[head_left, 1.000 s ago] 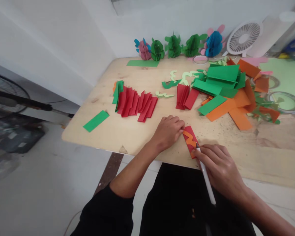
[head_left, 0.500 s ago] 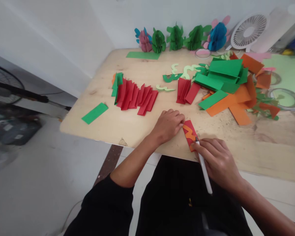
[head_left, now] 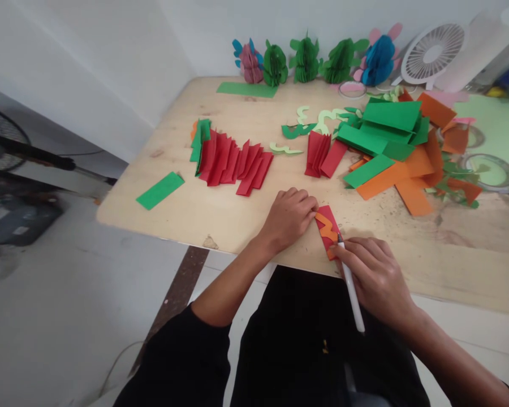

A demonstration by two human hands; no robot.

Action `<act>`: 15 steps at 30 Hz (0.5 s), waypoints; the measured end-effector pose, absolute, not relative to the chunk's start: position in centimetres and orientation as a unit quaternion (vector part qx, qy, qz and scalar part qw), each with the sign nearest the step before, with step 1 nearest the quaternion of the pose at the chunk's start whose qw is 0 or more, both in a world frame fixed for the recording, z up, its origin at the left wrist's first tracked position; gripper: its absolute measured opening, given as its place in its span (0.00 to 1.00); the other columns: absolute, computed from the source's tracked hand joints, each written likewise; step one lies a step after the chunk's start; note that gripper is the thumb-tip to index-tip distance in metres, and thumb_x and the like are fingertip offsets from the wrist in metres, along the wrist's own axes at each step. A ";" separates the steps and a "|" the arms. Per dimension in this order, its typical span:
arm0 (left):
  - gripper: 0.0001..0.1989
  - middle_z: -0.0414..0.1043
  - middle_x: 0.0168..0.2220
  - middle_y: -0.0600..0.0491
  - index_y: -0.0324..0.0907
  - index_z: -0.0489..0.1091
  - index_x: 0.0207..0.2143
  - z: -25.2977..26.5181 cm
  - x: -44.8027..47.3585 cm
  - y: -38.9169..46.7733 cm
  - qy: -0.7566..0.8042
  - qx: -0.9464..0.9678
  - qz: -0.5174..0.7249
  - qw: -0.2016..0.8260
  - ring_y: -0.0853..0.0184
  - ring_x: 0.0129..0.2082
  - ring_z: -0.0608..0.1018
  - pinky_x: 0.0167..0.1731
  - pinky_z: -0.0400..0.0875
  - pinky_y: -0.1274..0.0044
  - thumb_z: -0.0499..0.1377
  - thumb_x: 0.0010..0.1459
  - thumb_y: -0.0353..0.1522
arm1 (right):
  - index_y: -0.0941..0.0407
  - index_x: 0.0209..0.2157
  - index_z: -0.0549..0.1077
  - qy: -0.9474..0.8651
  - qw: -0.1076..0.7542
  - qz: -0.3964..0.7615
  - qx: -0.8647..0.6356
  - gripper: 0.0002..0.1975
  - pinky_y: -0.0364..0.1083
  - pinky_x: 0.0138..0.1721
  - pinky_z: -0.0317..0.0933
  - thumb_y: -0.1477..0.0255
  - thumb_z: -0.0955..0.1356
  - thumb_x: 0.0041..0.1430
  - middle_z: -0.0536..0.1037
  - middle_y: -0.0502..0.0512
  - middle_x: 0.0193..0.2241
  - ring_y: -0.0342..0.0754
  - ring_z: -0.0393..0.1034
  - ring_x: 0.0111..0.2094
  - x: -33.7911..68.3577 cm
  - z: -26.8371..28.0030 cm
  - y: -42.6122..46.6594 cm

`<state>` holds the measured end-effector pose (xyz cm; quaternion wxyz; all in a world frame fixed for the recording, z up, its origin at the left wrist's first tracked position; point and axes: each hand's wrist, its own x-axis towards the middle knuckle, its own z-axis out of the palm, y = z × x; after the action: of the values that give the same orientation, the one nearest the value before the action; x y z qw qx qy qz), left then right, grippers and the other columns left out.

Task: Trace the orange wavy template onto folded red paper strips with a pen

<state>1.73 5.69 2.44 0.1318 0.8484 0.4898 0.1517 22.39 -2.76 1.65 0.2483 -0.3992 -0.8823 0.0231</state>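
Near the table's front edge lies a folded red paper strip (head_left: pixel 328 213) with a wavy orange paper cutout (head_left: pixel 326 227) flat on top of it. My left hand (head_left: pixel 292 217) has its fingers curled, and the thumb and fingertip press the cutout's upper left end. In my right hand (head_left: pixel 375 271) is a white pen (head_left: pixel 353 294), its dark tip at the cutout's right edge. The right thumb rests on the lower end of the cutout and strip. Whether a line is drawn there cannot be seen.
Folded red strips (head_left: pixel 224 161) stand left of centre, with more red strips (head_left: pixel 322 154) behind my hands. A green strip (head_left: pixel 160 190) lies at the left. Green papers (head_left: pixel 390 116) and orange papers (head_left: pixel 411 175) are heaped right. Paper figures (head_left: pixel 307 61) and a white fan (head_left: pixel 432 53) line the wall.
The camera view has shifted slightly. My hands, the pen, the orange cutout and the red strip keep nearly the same positions relative to each other.
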 end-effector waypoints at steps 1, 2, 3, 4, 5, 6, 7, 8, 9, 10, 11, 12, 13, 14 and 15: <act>0.05 0.73 0.39 0.51 0.42 0.70 0.35 2.4 1.6 5.4 0.492 0.844 0.164 0.135 0.62 0.42 0.71 0.41 0.63 0.71 0.54 0.62 0.28 | 0.58 0.47 0.72 -0.883 0.247 0.024 -0.399 0.14 0.51 0.43 0.59 0.81 0.63 0.62 0.79 0.58 0.39 0.53 0.71 0.43 22.4 1.6 -2.8; 0.05 0.73 0.39 0.51 0.42 0.70 0.36 2.3 1.5 5.1 0.495 0.839 0.178 0.138 0.62 0.42 0.72 0.41 0.63 0.71 0.54 0.62 0.29 | 0.58 0.47 0.72 -0.883 0.245 0.026 -0.400 0.14 0.51 0.43 0.59 0.81 0.62 0.62 0.79 0.58 0.39 0.53 0.71 0.43 22.4 1.6 -2.8; 0.06 0.74 0.40 0.51 0.42 0.71 0.37 2.2 1.4 4.7 0.498 0.833 0.194 0.140 0.62 0.42 0.72 0.42 0.64 0.71 0.54 0.63 0.29 | 0.57 0.48 0.72 -0.883 0.244 0.027 -0.399 0.14 0.51 0.43 0.59 0.81 0.62 0.62 0.79 0.58 0.39 0.52 0.71 0.43 22.4 1.6 -2.8; 0.06 0.74 0.40 0.51 0.42 0.71 0.37 2.1 1.3 4.2 0.504 0.826 0.210 0.140 0.62 0.42 0.72 0.43 0.65 0.70 0.53 0.63 0.29 | 0.57 0.48 0.72 -0.883 0.246 0.029 -0.399 0.15 0.51 0.43 0.60 0.80 0.62 0.62 0.79 0.58 0.39 0.52 0.71 0.43 22.4 1.6 -2.8; 0.07 0.74 0.40 0.51 0.42 0.71 0.37 2.0 1.3 3.6 0.511 0.818 0.227 0.137 0.62 0.43 0.73 0.43 0.65 0.69 0.53 0.63 0.29 | 0.57 0.48 0.72 -0.882 0.248 0.031 -0.398 0.15 0.52 0.43 0.60 0.80 0.62 0.62 0.79 0.58 0.39 0.52 0.71 0.43 22.5 1.6 -2.8; 0.07 0.74 0.41 0.50 0.42 0.71 0.38 1.9 1.3 2.9 0.513 0.813 0.240 0.136 0.61 0.43 0.73 0.44 0.66 0.69 0.53 0.63 0.28 | 0.57 0.48 0.72 -0.882 0.251 0.032 -0.397 0.15 0.52 0.43 0.60 0.80 0.62 0.62 0.79 0.58 0.39 0.52 0.71 0.42 22.5 1.5 -2.8; 0.07 0.74 0.41 0.50 0.42 0.71 0.38 1.8 1.4 2.3 0.510 0.811 0.256 0.132 0.61 0.45 0.73 0.46 0.67 0.68 0.53 0.62 0.28 | 0.57 0.48 0.72 -0.881 0.254 0.034 -0.398 0.15 0.52 0.43 0.60 0.80 0.62 0.62 0.79 0.58 0.39 0.52 0.71 0.42 22.4 1.5 -2.8; 0.08 0.74 0.43 0.49 0.42 0.71 0.39 1.6 1.5 1.7 0.507 0.808 0.271 0.125 0.61 0.46 0.73 0.48 0.67 0.67 0.53 0.63 0.28 | 0.57 0.48 0.72 -0.880 0.255 0.035 -0.399 0.15 0.52 0.43 0.60 0.80 0.62 0.62 0.79 0.58 0.39 0.52 0.71 0.43 22.4 1.5 -2.8; 0.09 0.74 0.45 0.48 0.41 0.72 0.40 1.5 1.6 1.1 0.501 0.809 0.285 0.112 0.60 0.48 0.73 0.49 0.67 0.67 0.52 0.63 0.28 | 0.57 0.48 0.72 -0.879 0.256 0.036 -0.401 0.15 0.52 0.43 0.60 0.80 0.61 0.62 0.79 0.58 0.39 0.52 0.71 0.43 22.4 1.6 -2.8; 0.10 0.74 0.47 0.47 0.41 0.72 0.42 1.4 1.8 0.6 0.492 0.816 0.287 0.102 0.60 0.49 0.72 0.50 0.67 0.66 0.51 0.64 0.28 | 0.57 0.48 0.72 -0.879 0.256 0.036 -0.401 0.15 0.51 0.43 0.60 0.80 0.62 0.63 0.79 0.58 0.39 0.52 0.70 0.42 22.4 1.6 -2.8; 0.11 0.73 0.49 0.46 0.40 0.71 0.44 1.3 1.9 0.2 0.483 0.822 0.286 0.091 0.59 0.51 0.72 0.51 0.67 0.65 0.51 0.65 0.29 | 0.57 0.48 0.72 -0.879 0.257 0.036 -0.401 0.14 0.51 0.43 0.60 0.80 0.62 0.63 0.79 0.59 0.39 0.52 0.70 0.42 22.4 1.6 -2.8; 0.12 0.73 0.51 0.46 0.39 0.71 0.46 1.2 2.1 -0.1 0.477 0.829 0.281 0.081 0.58 0.53 0.71 0.52 0.66 0.64 0.50 0.65 0.29 | 0.57 0.47 0.72 -0.879 0.258 0.035 -0.400 0.14 0.51 0.43 0.60 0.80 0.62 0.63 0.79 0.59 0.39 0.52 0.70 0.42 22.4 1.6 -2.8; 0.14 0.72 0.52 0.45 0.39 0.71 0.48 1.1 2.2 -0.3 0.473 0.835 0.273 0.073 0.57 0.54 0.70 0.53 0.66 0.63 0.49 0.65 0.28 | 0.57 0.47 0.72 -0.879 0.258 0.034 -0.399 0.14 0.51 0.43 0.60 0.80 0.62 0.63 0.79 0.59 0.39 0.52 0.70 0.42 22.4 1.6 -2.8; 0.14 0.71 0.54 0.45 0.39 0.70 0.49 1.0 2.3 -0.4 0.470 0.839 0.264 0.066 0.57 0.55 0.70 0.54 0.65 0.62 0.49 0.65 0.28 | 0.57 0.47 0.72 -0.880 0.259 0.033 -0.397 0.13 0.51 0.43 0.60 0.80 0.62 0.63 0.79 0.59 0.39 0.52 0.70 0.42 22.3 1.6 -2.8; 0.15 0.71 0.55 0.45 0.39 0.70 0.50 0.9 2.4 -0.5 0.469 0.843 0.256 0.061 0.56 0.56 0.69 0.54 0.65 0.62 0.49 0.65 0.29 | 0.57 0.47 0.72 -0.880 0.260 0.033 -0.397 0.13 0.51 0.43 0.60 0.80 0.62 0.63 0.79 0.59 0.38 0.52 0.70 0.42 22.3 1.6 -2.7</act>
<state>2.43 -0.46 0.93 0.0609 0.8433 0.4685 0.2562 22.33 -2.75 1.56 0.2598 -0.3970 -0.8797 0.0327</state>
